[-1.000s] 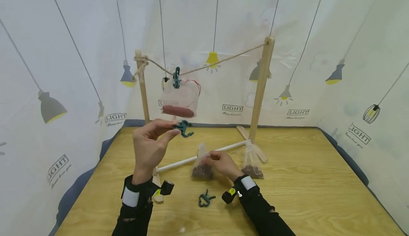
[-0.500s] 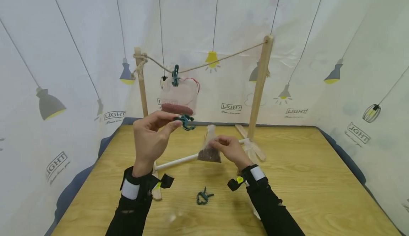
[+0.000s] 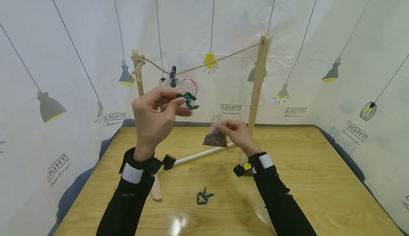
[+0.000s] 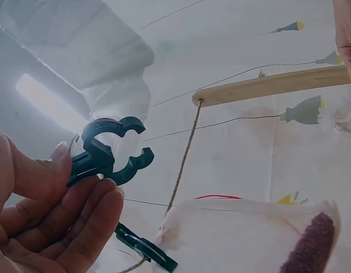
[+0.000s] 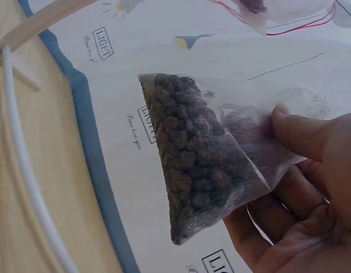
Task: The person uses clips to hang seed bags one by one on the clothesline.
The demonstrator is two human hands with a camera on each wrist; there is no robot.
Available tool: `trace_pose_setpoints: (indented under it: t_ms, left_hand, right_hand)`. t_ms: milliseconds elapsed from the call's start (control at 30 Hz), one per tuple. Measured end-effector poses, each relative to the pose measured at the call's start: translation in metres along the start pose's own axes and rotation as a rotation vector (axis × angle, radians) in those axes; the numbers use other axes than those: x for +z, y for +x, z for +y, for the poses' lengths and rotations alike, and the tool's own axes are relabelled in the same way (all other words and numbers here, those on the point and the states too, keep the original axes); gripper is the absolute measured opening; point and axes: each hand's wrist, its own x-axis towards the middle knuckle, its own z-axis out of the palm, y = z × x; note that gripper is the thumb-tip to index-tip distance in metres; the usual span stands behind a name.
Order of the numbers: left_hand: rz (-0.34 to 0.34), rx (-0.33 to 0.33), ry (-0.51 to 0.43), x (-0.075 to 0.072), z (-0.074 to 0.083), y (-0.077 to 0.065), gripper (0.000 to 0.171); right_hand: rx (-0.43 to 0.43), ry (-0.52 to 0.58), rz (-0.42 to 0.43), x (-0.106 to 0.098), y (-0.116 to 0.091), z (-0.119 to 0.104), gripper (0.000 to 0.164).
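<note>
My left hand [image 3: 154, 122] pinches a dark green plastic plant clip [image 3: 189, 101] between thumb and fingertips, in front of the hanging bag. The left wrist view shows this clip's [image 4: 99, 154] curved jaws standing apart. With its thumb and fingers, my right hand [image 3: 239, 133] grips the upper part of a translucent bag [image 3: 216, 138] of dark brown pellets, raised above the table. In the right wrist view the pellets fill the bag's [image 5: 189, 153] wide lower end. A second clip [image 3: 173, 76] on the rope [image 3: 220, 57] holds a clear bag [image 4: 238, 239] with reddish contents and a red drawstring.
Two wooden posts [image 3: 259, 83] carry the sagging rope, with a white bar [image 3: 201, 155] low between them. Another green clip [image 3: 203, 196] lies on the table [image 3: 319, 179] near the front. A printed curtain [image 3: 319, 33] surrounds the table.
My right hand has lifted the pellet bag off the table, upward and slightly right. My left hand has raised its clip toward the rope, now overlapping the hanging bag.
</note>
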Motion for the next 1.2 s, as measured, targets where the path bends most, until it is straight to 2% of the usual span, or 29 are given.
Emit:
trace_pose_setpoints:
  t_ms: [133, 233, 433, 600, 733, 867, 1067, 1200]
  left_hand:
    - [-0.011, 0.038, 0.055, 0.002, 0.006, 0.017, 0.009]
    - [-0.009, 0.07, 0.14, 0.004, 0.011, 0.031, 0.01]
    - [0.008, 0.074, 0.208, 0.01, 0.019, 0.057, 0.01]
    - [-0.003, 0.003, 0.247, 0.014, 0.027, 0.077, 0.008]
    - [-0.057, -0.072, 0.312, 0.017, 0.03, 0.093, 0.008]
    - [-0.099, -0.109, 0.35, 0.021, 0.031, 0.107, 0.009]
    - [-0.16, -0.168, 0.376, 0.03, 0.03, 0.12, 0.011]
    - [-0.204, -0.204, 0.425, 0.035, 0.027, 0.128, 0.014]
  right_hand:
    - [-0.019, -0.018, 0.004, -0.003, 0.004, -0.009, 0.029]
    - [-0.026, -0.015, -0.005, -0.006, 0.006, -0.018, 0.029]
    - [-0.031, -0.024, -0.022, -0.017, 0.012, -0.04, 0.03]
    - [-0.059, -0.022, -0.031, -0.026, 0.022, -0.059, 0.03]
    - [-0.072, -0.009, -0.021, -0.032, 0.029, -0.07, 0.03]
    - [-0.088, -0.012, -0.012, -0.036, 0.035, -0.077, 0.03]
    - [-0.091, 0.0, -0.011, -0.037, 0.042, -0.084, 0.028]
    - [-0.091, 0.002, -0.011, -0.037, 0.047, -0.088, 0.027]
